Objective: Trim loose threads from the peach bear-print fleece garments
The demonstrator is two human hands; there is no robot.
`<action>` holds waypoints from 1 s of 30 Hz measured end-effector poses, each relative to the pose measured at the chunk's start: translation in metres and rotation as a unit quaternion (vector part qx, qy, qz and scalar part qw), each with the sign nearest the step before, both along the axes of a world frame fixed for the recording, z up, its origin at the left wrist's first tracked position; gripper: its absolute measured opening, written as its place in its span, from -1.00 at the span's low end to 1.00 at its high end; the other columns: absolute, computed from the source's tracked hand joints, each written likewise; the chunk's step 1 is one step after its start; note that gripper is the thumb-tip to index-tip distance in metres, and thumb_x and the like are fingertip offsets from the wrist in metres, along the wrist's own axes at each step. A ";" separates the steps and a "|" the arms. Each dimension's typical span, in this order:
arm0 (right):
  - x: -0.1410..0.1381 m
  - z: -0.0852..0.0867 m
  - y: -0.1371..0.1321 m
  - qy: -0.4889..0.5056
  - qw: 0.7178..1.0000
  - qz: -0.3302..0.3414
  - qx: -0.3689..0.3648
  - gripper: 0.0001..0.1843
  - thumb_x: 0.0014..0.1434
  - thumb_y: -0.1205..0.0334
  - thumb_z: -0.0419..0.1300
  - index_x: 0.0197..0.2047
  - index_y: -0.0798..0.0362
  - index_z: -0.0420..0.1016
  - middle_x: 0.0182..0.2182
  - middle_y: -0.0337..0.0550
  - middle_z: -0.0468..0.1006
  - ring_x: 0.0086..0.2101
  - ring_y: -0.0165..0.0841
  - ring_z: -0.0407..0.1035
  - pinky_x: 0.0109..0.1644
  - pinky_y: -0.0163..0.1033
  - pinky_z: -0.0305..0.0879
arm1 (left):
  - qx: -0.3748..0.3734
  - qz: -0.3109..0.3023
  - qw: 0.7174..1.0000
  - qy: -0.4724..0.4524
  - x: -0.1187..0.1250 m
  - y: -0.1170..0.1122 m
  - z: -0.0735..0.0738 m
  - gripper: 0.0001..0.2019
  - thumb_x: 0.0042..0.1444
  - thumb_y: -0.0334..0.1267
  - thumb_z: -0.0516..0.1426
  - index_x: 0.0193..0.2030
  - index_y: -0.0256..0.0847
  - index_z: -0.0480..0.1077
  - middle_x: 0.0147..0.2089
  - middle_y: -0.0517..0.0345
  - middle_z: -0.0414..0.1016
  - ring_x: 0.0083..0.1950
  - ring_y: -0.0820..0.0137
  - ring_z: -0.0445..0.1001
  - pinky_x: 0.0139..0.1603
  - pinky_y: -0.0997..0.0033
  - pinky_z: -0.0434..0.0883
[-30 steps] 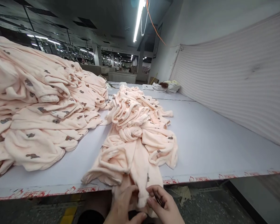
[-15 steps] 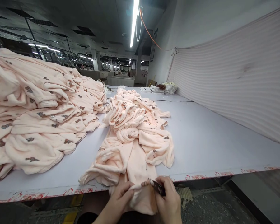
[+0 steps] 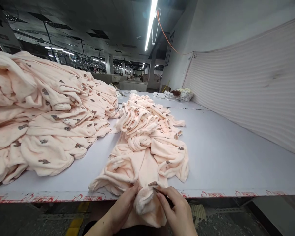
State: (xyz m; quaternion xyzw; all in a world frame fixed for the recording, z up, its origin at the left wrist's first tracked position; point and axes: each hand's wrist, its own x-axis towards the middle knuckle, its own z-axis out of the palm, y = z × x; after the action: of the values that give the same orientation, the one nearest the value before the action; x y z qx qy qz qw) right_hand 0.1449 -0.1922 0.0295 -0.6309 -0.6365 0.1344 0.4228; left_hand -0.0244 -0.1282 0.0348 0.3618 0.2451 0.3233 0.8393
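Observation:
A pale pink plush garment (image 3: 147, 167) with brown bear prints lies bunched on the table, its near end hanging over the front edge. My left hand (image 3: 123, 207) is closed on that end, beside a turned-up opening (image 3: 145, 200) whose fuzzy white inside shows. Close by on the right, my right hand (image 3: 177, 208) has thumb and forefinger together at the fabric. Dark thread snips (image 3: 171, 203) sit in its palm, mostly hidden by the fingers; whether the fingertips also pinch cloth is unclear.
A high heap of matching pink garments (image 3: 61, 121) covers the left of the white table (image 3: 226, 154). Stacks of folded white cloth (image 3: 179, 95) stand at the far end. A striped sheet (image 3: 250, 85) hangs along the right wall.
The garment's end has been turned so its opening faces up. My right hand's fingertips have moved in to the fabric, and the snips are now more hidden. The view has shifted slightly left.

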 end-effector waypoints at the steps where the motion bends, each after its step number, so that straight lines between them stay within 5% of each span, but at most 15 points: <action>1: 0.001 0.001 0.001 -0.003 1.000 0.003 -0.001 -0.79 0.26 0.09 0.08 -0.14 -0.10 0.51 -0.27 -0.20 0.58 -0.26 -0.32 0.49 -0.22 -0.33 0.35 | 0.003 -0.002 1.000 0.008 -0.001 0.000 -0.001 -0.56 0.26 0.00 -0.05 -0.17 -0.28 0.54 -0.18 -0.03 0.60 -0.02 0.20 0.45 0.03 0.29 0.28; 5: 0.008 0.008 0.007 -0.022 1.000 0.004 -0.016 -0.80 0.26 0.12 0.08 -0.15 -0.09 0.51 -0.24 -0.19 0.59 -0.23 -0.31 0.48 -0.19 -0.32 0.35 | 0.052 -0.025 0.998 0.030 -0.003 0.006 -0.005 -0.57 0.23 0.04 -0.01 -0.21 -0.25 0.53 -0.22 0.00 0.58 -0.10 0.21 0.46 -0.01 0.28 0.30; 9: -0.001 -0.002 0.004 0.013 0.999 -0.029 -0.041 -0.79 0.25 0.08 0.08 -0.22 -0.02 0.47 -0.31 -0.19 0.58 -0.28 -0.32 0.48 -0.23 -0.33 0.36 | 0.133 0.011 0.988 0.082 -0.001 0.036 -0.020 -0.81 0.04 -0.18 0.24 -0.25 -0.23 0.51 -0.29 0.15 0.54 -0.18 0.29 0.43 -0.09 0.38 0.29; 12: -0.029 -0.039 -0.003 -0.002 0.997 0.053 -0.055 -0.77 0.14 0.13 0.19 -0.13 0.00 0.37 -0.32 -0.20 0.57 -0.33 -0.34 0.49 -0.25 -0.36 0.38 | 0.170 0.060 0.978 0.107 0.005 0.072 -0.039 -0.88 0.01 -0.24 0.26 -0.36 -0.24 0.47 -0.38 0.25 0.47 -0.25 0.38 0.38 -0.15 0.43 0.27; 15: -0.062 -0.089 -0.002 -0.162 0.977 0.137 -0.006 -0.61 -0.09 0.16 0.33 -0.16 0.01 0.38 -0.37 -0.15 0.55 -0.44 -0.24 0.47 -0.45 -0.28 0.34 | 0.204 0.073 0.968 0.123 0.012 0.105 -0.055 -0.87 0.10 -0.24 0.21 -0.35 -0.27 0.43 -0.32 0.23 0.47 -0.23 0.38 0.42 -0.10 0.30 0.34; 18: -0.072 -0.119 0.011 -0.240 0.963 0.097 0.074 -0.84 0.01 0.34 0.14 -0.27 0.01 0.40 -0.47 -0.12 0.51 -0.53 -0.21 0.40 -0.47 -0.22 0.27 | 0.221 0.061 0.965 0.127 0.014 0.127 -0.063 -0.82 0.18 -0.19 0.14 -0.21 -0.29 0.42 -0.16 0.14 0.49 -0.14 0.33 0.46 -0.06 0.18 0.40; 21: -0.063 -0.116 0.021 -0.208 0.973 0.075 0.072 -0.81 0.09 0.46 -0.02 -0.31 0.01 0.33 -0.46 -0.16 0.45 -0.50 -0.28 0.39 -0.43 -0.27 0.26 | 0.221 0.045 0.967 0.123 0.014 0.137 -0.065 -0.78 0.19 -0.18 0.13 -0.12 -0.28 0.41 -0.08 0.09 0.48 -0.09 0.30 0.46 -0.03 0.14 0.41; 24: -0.064 -0.101 0.024 -0.138 0.985 0.097 0.046 -0.84 0.11 0.34 0.08 -0.19 0.02 0.30 -0.38 -0.19 0.45 -0.42 -0.32 0.41 -0.35 -0.30 0.28 | 0.208 0.033 0.972 0.109 0.013 0.138 -0.060 -0.76 0.19 -0.17 0.13 -0.08 -0.27 0.40 -0.05 0.07 0.48 -0.05 0.29 0.46 0.01 0.09 0.39; 27: -0.080 -0.093 0.026 -0.081 0.990 0.114 0.018 -0.67 -0.04 0.30 0.23 -0.14 0.00 0.39 -0.33 -0.15 0.48 -0.40 -0.24 0.39 -0.31 -0.22 0.27 | 0.193 0.029 0.976 0.094 0.004 0.137 -0.048 -0.74 0.16 -0.18 0.14 -0.07 -0.27 0.42 -0.05 0.05 0.50 -0.04 0.28 0.47 0.05 0.09 0.35; 30: -0.087 -0.088 0.034 -0.036 0.992 0.119 0.000 -0.78 -0.06 0.43 0.15 -0.30 -0.01 0.44 -0.38 -0.19 0.48 -0.38 -0.27 0.39 -0.31 -0.26 0.25 | 0.175 0.047 0.978 0.104 -0.021 0.129 -0.030 -0.71 0.09 -0.20 0.18 -0.05 -0.25 0.45 -0.12 0.00 0.54 -0.09 0.24 0.49 0.00 0.16 0.35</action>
State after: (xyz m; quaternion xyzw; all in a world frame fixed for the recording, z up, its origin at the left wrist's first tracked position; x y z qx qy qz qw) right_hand 0.0579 -0.1579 -0.0584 -0.5554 -0.7217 0.1612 0.3805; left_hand -0.0451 0.0009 0.0052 0.5230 0.2878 0.3608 0.7166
